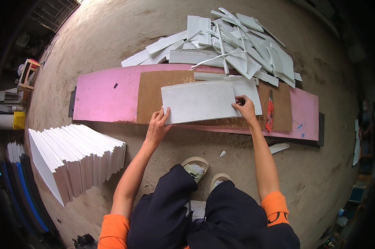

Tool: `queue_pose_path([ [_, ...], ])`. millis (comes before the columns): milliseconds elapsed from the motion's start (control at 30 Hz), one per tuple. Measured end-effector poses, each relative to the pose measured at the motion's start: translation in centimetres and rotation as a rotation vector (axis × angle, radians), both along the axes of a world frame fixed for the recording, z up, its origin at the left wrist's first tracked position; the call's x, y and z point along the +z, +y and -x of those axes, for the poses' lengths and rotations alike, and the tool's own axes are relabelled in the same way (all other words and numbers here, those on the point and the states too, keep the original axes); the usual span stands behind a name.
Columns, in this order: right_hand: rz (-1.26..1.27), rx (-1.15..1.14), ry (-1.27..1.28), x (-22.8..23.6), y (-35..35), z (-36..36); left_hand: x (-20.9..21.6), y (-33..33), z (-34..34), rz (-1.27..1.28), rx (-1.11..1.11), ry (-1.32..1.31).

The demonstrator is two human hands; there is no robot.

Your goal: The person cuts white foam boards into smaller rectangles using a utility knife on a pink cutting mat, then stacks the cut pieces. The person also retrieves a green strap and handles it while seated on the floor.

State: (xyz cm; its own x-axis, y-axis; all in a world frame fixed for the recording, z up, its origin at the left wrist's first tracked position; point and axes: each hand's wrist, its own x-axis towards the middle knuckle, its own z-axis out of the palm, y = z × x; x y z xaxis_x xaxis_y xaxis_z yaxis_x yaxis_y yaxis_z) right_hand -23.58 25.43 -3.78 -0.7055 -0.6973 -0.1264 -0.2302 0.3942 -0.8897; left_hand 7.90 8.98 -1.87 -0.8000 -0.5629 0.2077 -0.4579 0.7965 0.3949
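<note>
A white rectangular foam sheet (199,102) is held between my two hands above a brown board (149,93). My left hand (157,125) grips its lower left corner, fingers bent round the edge. My right hand (244,108) pinches its right edge between thumb and fingers. Partly covered by that sheet, another white piece (252,93) lies beneath on the board. A red-handled utility knife (270,113) rests on the board to the right of my right hand. The brown board lies on a longer pink board (105,97).
A jumbled heap of white offcuts (237,45) spreads beyond the boards, overlapping their far edge. On the floor at left stands a row of upright white sheets (81,153). A loose white scrap (278,147) lies near the pink board's front edge. My sandalled feet are close in front.
</note>
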Motion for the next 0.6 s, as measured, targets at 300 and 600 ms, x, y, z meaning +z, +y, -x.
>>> queue_pose_path([
  [300,-0.039,-0.04,0.007,0.3,-0.9,-0.3,0.3,-1.4,0.7,0.045,-0.015,-0.042],
  [600,-0.043,-0.06,-0.02,0.3,-1.1,-0.4,0.1,2.3,11.3,0.095,-0.286,-0.227],
])
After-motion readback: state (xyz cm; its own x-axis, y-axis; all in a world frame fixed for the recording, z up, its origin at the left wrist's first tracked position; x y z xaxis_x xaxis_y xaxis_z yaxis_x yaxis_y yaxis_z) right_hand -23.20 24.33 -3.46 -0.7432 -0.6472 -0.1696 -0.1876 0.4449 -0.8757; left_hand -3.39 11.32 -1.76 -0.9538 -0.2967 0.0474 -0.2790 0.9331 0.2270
